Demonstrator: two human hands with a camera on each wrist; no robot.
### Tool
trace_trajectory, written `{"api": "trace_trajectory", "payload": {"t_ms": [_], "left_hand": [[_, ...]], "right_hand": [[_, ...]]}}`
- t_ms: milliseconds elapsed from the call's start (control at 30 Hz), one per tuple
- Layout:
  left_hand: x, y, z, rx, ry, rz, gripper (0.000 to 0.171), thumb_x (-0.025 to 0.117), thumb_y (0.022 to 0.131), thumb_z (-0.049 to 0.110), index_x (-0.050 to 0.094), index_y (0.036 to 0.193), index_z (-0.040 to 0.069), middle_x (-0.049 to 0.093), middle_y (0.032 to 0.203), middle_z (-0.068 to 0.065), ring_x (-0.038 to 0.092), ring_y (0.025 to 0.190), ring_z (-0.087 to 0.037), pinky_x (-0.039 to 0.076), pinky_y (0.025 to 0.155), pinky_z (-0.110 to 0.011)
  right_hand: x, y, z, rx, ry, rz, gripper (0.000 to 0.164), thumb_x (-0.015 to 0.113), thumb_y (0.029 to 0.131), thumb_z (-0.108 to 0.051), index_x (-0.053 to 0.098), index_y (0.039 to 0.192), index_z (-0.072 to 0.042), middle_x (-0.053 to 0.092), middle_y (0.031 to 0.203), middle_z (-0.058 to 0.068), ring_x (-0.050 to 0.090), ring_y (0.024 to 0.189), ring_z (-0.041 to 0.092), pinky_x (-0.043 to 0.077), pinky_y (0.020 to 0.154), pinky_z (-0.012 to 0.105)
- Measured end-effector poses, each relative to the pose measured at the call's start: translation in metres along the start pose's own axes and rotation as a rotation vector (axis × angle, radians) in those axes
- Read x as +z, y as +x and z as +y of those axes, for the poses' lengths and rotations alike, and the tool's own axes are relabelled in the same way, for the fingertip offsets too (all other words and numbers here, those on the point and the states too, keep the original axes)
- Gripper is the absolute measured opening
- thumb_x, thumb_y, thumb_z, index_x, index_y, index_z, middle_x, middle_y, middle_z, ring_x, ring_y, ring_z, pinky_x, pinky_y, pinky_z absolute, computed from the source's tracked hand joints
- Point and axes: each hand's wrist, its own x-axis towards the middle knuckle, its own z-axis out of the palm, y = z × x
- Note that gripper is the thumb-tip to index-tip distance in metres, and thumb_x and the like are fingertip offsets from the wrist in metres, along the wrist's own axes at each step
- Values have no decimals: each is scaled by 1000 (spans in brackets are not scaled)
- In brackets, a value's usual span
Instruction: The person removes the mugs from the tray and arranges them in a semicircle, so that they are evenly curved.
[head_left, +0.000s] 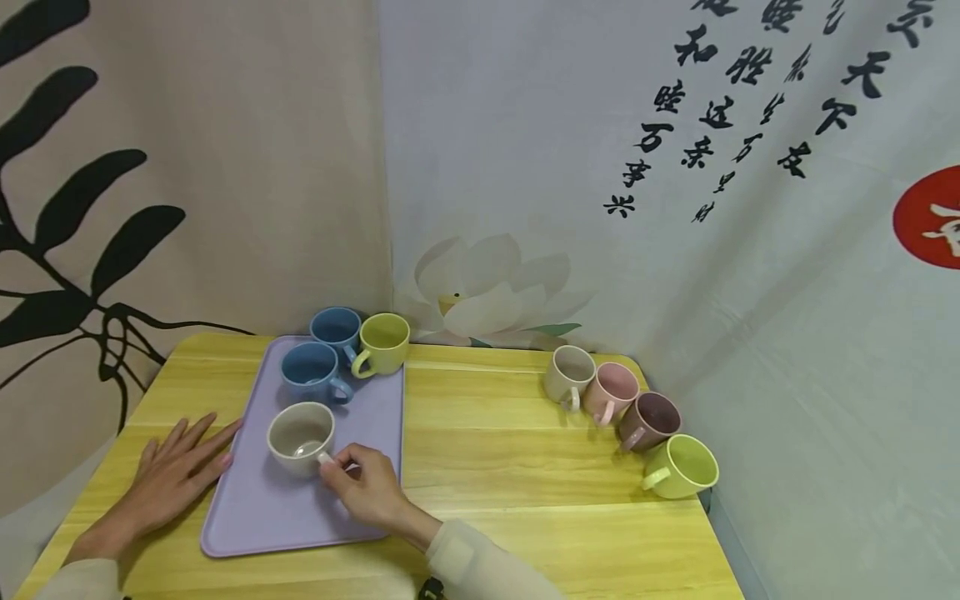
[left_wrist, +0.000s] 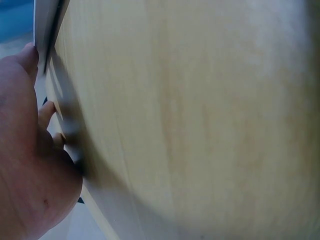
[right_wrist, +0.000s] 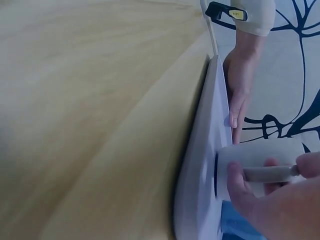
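A white mug (head_left: 302,442) stands upright on the lavender tray (head_left: 247,508), and my right hand (head_left: 372,490) pinches its handle. The right wrist view shows the same mug (right_wrist: 255,152) with its base at the tray surface, thumb and fingers about the handle. My left hand (head_left: 174,477) lies with fingers stretched out on the table, fingertips at the tray's left edge. Behind the white mug on the tray are two blue mugs, one nearer (head_left: 310,375) and one farther (head_left: 335,329), and a yellow-green mug (head_left: 386,343).
On the table's right side a slanting row holds a white mug (head_left: 567,377), a pink mug (head_left: 612,390), a mauve mug (head_left: 651,422) and a yellow-green mug (head_left: 684,468). The wooden table (head_left: 480,467) meets printed curtains (head_left: 487,167) at the back and right.
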Motion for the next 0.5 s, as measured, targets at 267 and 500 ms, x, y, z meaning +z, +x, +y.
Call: {"api": "trace_trajectory", "payload": {"t_ms": [267,500], "left_hand": [[0,0,-2,-2,-8,-7,64,45,122,47,30,180,27,13,185,-38,-6,166,-74,-25,124,-89],[-2,-1,3,-6,-11,-18,64,45,122,46,30,180,25,14,184,-39,-5,166,-75,-23,124,-90]], "right_hand": [[-22,-20,-6,-83,30,-53,24,74,111,-19,73,103,3,84,104,25,73,82,-3,56,73,10],[-48,-35,-15,-110,30,-76,27,71,113,-21,72,106,5,83,106,29,73,85,-3,57,81,10]]}}
